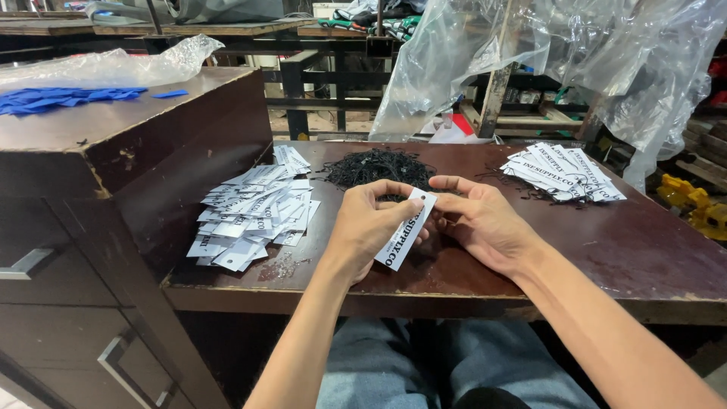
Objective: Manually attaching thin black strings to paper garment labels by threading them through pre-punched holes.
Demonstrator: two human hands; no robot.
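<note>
My left hand (369, 223) pinches a white paper tag (407, 229) with black print and a small punched hole near its top. My right hand (485, 222) touches the tag's upper end, fingertips at the hole; whether it holds a string there I cannot tell. Both hands hover over the dark wooden table (644, 265), just in front of a heap of black strings (379, 167). A spread pile of white tags (254, 208) lies to the left of my hands. Another stack of white tags (562, 172) lies at the back right.
A taller brown cabinet with metal handles (91, 174) stands at the left, with blue paper pieces (57, 98) and a clear plastic bag (113, 67) on top. Crumpled clear plastic sheeting (575, 53) hangs behind the table. Yellow objects (693, 204) lie at the far right.
</note>
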